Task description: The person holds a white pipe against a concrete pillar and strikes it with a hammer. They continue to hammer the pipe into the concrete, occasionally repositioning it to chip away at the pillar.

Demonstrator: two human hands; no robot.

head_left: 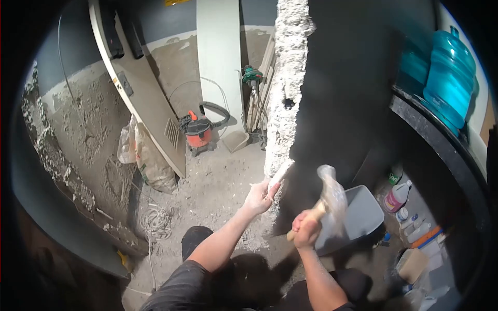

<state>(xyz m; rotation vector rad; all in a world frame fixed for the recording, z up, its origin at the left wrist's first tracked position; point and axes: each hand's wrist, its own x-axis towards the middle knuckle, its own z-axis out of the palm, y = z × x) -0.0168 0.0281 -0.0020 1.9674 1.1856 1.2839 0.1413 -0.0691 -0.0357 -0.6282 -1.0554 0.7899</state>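
Note:
My left hand (260, 198) is closed around a dust-whitened chisel (281, 172), which points up and to the right. The chisel's tip is at the rough, broken white edge of the wall (289, 67). To the right, my right hand (307, 228) grips the light wooden handle of a hammer (328, 181). The hammer's head is up, apart from the chisel, and smeared by motion. White dust coats the fingers of my left hand.
A red and black shop vacuum (198, 133) stands beyond a dustpan (236, 141). Left are a leaning door (148, 103), a plastic sack (153, 158) and coiled rope (156, 221). A pale plastic bin (363, 212), bottles (398, 196) and a blue water jug (450, 72) are right.

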